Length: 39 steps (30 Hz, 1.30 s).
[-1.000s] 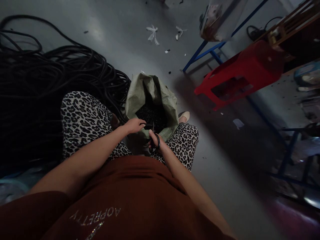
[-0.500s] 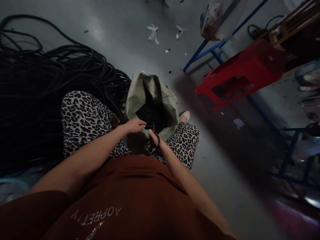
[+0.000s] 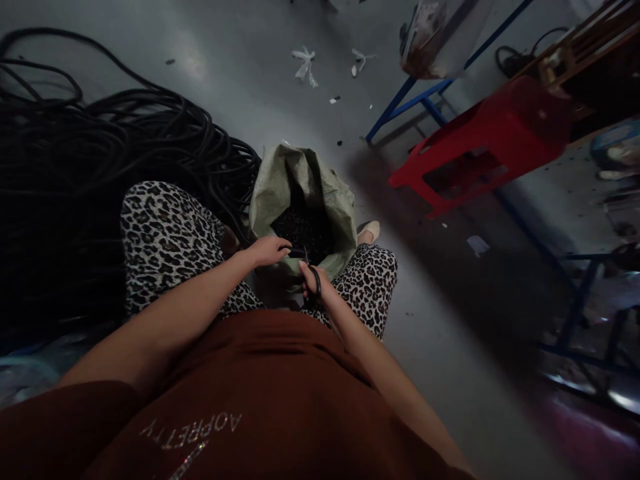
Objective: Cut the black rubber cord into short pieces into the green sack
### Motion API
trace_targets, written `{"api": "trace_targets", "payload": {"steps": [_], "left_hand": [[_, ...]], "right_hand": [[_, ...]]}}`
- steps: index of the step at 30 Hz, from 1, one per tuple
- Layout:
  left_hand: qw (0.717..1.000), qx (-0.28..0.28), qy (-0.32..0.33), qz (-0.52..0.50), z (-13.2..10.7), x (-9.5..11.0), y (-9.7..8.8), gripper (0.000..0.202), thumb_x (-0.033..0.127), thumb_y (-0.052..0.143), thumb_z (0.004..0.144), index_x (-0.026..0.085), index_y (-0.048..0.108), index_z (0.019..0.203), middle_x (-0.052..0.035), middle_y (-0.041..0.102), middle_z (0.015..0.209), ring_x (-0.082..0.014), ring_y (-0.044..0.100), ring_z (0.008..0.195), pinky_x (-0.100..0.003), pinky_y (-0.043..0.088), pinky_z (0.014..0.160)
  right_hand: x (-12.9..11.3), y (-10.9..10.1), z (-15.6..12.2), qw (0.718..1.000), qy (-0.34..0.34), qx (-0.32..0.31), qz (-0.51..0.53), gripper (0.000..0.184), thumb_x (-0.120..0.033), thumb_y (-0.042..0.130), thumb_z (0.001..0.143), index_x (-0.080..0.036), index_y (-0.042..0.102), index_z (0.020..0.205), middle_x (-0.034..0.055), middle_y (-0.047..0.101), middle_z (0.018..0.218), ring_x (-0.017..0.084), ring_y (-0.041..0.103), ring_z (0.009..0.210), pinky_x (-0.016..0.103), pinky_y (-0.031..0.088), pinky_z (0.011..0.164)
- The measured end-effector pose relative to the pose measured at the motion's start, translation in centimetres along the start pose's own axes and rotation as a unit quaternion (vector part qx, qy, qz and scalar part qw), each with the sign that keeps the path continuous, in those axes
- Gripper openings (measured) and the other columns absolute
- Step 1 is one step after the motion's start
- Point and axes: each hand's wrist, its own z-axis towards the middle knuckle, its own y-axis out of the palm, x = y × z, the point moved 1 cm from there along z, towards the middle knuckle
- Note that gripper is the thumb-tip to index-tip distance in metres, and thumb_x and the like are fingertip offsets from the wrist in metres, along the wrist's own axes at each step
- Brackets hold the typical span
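Observation:
A pale green woven sack stands with its mouth wide between my knees, small black pieces lying inside. My left hand, over the sack's near rim, is closed on a black rubber cord whose end points right. My right hand grips black-handled scissors, with fingers through the loops. Their blades sit at the cord's end, above the sack. Whether the blades touch the cord is too dark to tell.
A big tangled heap of black cord covers the floor at left. On the right, a red plastic stool lies tilted beside a blue metal frame. White scraps litter the floor ahead.
The scissors in my right hand have turned slightly and their handles have come closer together. My left hand has barely shifted.

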Motion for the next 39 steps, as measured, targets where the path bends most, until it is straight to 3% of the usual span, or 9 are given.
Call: {"api": "trace_targets", "payload": {"steps": [24, 33, 39], "left_hand": [[1.0, -0.003, -0.016, 0.014, 0.1, -0.2, 0.0, 0.04, 0.036, 0.047, 0.088, 0.026, 0.066, 0.121, -0.0019, 0.07, 0.118, -0.02, 0.063, 0.109, -0.026, 0.047, 0.092], [1.0, 0.015, -0.017, -0.008, 0.1, -0.2, -0.3, 0.038, 0.032, 0.046, 0.088, 0.024, 0.068, 0.118, -0.0035, 0.072, 0.114, -0.0201, 0.065, 0.105, -0.025, 0.047, 0.089], [0.999, 0.028, -0.029, -0.017, 0.1, 0.0, -0.5, 0.038, 0.032, 0.046, 0.088, 0.024, 0.069, 0.117, -0.0031, 0.072, 0.113, -0.0207, 0.065, 0.103, -0.026, 0.048, 0.086]], "right_hand": [[-1.3, -0.2, -1.3, 0.999, 0.029, 0.012, -0.034, 0.035, -0.035, 0.049, 0.098, -0.014, 0.054, 0.071, -0.0058, 0.043, 0.043, 0.008, 0.041, 0.028, 0.017, 0.03, 0.031], [-0.3, -0.3, -0.5, 0.999, 0.028, 0.028, 0.004, 0.04, -0.044, 0.051, 0.096, -0.014, 0.055, 0.071, -0.0051, 0.045, 0.043, 0.007, 0.042, 0.028, 0.015, 0.029, 0.029], [0.7, -0.1, 0.3, 0.998, 0.029, -0.033, 0.041, 0.046, -0.057, 0.044, 0.096, -0.013, 0.057, 0.091, -0.0025, 0.053, 0.047, 0.011, 0.051, 0.033, 0.017, 0.037, 0.032]]}}
